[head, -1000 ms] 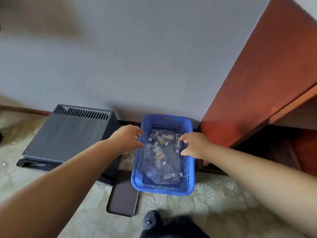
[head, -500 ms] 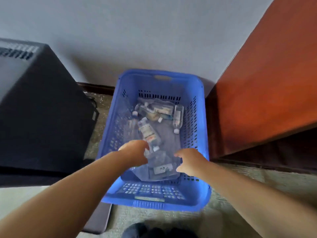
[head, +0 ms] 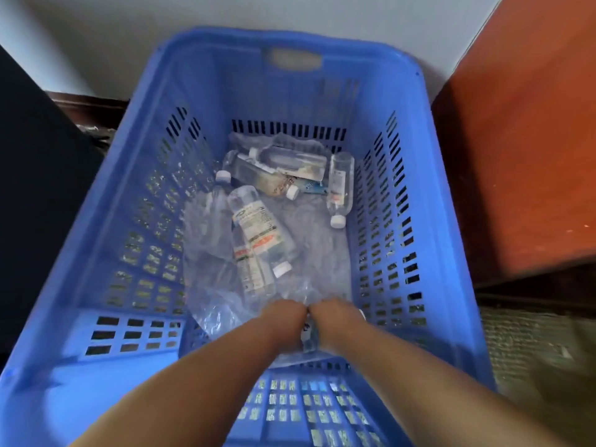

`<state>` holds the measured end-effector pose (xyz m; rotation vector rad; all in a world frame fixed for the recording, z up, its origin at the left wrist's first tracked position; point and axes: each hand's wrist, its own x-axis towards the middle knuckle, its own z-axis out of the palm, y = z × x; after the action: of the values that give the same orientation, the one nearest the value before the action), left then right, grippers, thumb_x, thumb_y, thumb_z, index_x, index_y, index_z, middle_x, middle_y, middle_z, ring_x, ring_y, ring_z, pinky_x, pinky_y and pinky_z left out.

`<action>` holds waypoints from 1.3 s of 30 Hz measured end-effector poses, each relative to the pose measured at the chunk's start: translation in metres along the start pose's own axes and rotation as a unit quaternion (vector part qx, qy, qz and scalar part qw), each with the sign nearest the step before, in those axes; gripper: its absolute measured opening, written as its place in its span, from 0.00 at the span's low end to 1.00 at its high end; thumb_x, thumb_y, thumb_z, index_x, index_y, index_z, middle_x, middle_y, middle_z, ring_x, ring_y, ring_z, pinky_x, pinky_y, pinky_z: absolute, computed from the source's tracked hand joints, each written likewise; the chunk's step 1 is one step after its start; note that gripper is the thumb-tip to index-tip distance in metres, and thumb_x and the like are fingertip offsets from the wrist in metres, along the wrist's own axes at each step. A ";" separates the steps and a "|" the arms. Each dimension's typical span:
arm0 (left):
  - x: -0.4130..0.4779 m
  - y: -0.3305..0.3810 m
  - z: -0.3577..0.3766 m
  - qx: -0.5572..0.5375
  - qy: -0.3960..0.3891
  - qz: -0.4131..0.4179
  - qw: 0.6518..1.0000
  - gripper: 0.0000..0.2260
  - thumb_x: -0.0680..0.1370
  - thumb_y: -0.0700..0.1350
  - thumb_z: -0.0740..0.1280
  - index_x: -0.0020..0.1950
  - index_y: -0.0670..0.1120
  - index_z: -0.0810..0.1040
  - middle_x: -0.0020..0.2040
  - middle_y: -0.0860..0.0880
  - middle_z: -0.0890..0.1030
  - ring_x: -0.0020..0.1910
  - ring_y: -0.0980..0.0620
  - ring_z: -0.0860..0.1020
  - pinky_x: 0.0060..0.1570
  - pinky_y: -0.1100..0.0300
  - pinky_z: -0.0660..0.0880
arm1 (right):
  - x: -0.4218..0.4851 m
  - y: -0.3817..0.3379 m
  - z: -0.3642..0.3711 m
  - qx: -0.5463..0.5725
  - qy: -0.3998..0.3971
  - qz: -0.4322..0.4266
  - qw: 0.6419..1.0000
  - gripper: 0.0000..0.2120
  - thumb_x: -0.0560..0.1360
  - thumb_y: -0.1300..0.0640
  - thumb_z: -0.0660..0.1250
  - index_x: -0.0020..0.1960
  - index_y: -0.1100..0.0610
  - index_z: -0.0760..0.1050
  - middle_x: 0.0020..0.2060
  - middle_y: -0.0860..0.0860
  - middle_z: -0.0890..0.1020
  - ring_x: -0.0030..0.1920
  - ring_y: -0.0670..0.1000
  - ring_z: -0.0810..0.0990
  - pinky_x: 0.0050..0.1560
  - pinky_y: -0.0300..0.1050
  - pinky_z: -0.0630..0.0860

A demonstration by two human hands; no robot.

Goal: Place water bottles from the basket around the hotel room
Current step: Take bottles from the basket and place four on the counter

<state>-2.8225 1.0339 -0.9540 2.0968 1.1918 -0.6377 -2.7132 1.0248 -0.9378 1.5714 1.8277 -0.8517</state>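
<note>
Both my hands are down inside the blue basket (head: 419, 175), at its near end. My left hand (head: 280, 321) and my right hand (head: 332, 321) sit side by side, knuckles almost touching, pressed into the crumpled clear plastic wrap (head: 213, 304) that lines the bottom. A bit of white label shows in the gap between them, so something lies under my palms, but my fingers are curled out of sight; I cannot tell whether either grip is closed on anything or just resting there.

The water bottles are all in the basket, lying on their sides. One labelled bottle (head: 258, 227) lies slantwise in the middle, its white cap pointing toward my hands, with a second one tucked close along its left side. Another slim bottle (head: 338, 188) lies against the right wall, cap toward me. A few more are heaped at the far end (head: 267, 175), partly under wrap, and blurred.

The basket stands on carpet (head: 529, 343), against a pale wall (head: 129, 33). A dark box (head: 42, 188) is just to its left, and a reddish wooden cabinet (head: 522, 156) is just to its right.
</note>
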 end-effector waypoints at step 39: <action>-0.043 -0.103 -0.073 -0.758 0.181 -0.172 0.603 0.31 0.55 0.69 0.69 0.44 0.45 0.82 0.41 0.41 0.85 0.43 0.40 0.83 0.53 0.39 0.78 | 0.044 -0.035 -0.062 0.354 0.163 0.106 0.915 0.12 0.71 0.50 0.68 0.51 0.55 0.76 0.53 0.55 0.82 0.53 0.56 0.80 0.42 0.38 0.68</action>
<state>-2.9263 1.1024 -0.9049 0.4619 1.4669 0.6455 -2.7555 1.0970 -0.9291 2.4381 1.5873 -1.3007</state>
